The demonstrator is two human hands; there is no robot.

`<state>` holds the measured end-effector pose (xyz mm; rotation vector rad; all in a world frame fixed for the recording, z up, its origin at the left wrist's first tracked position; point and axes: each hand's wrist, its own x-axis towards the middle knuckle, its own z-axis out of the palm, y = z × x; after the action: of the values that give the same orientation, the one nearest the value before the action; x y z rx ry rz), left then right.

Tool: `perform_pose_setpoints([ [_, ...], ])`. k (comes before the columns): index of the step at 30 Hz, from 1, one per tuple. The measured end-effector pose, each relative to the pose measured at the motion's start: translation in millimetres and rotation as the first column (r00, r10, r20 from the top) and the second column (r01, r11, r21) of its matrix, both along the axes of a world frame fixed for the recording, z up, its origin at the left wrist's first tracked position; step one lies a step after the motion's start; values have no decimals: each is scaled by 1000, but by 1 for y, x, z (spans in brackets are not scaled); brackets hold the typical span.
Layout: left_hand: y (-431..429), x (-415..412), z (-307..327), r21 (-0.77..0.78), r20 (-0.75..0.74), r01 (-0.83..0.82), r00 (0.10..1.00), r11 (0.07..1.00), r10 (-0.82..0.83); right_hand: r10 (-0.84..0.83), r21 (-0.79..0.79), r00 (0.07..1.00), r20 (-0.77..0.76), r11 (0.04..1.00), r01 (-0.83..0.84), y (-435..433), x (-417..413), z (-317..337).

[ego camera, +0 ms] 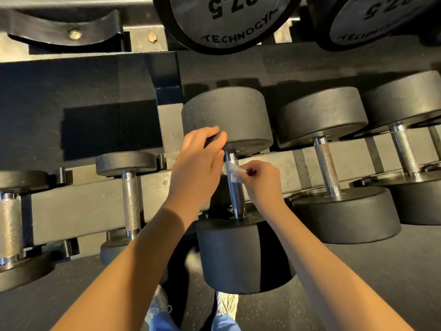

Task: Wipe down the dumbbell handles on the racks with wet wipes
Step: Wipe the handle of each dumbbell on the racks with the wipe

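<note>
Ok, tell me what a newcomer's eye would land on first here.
Two bare forearms reach to mid-frame. There the right hand pinches a white wet wipe against the knurled handle of the central dumbbell, while the left hand holds the rim of its far head. After that, the big black dumbbell ends stamped 27.5 along the top edge.
</note>
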<state>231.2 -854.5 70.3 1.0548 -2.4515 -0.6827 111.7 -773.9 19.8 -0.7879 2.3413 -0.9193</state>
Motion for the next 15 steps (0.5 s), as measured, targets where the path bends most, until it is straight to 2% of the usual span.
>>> perform_pose_setpoints([
  [5, 1, 1, 0, 13, 10, 5, 1000, 1000, -5, -184, -130, 983, 25, 974, 185, -22, -2, -3],
  [11, -1, 1, -3, -17, -4, 8, 1000, 1000, -9, 18, -16, 998, 66, 1000, -17, 1, 2, 3],
  [13, 0, 1, -3, -18, 7, 12, 1000, 1000, -12, -11, -51, 998, 67, 999, 14, -8, -2, 2],
  [15, -1, 2, -2, -2, 19, 26, 1000, 1000, -25, -34, -83, 999, 0, 996, 34, -20, -6, 2],
])
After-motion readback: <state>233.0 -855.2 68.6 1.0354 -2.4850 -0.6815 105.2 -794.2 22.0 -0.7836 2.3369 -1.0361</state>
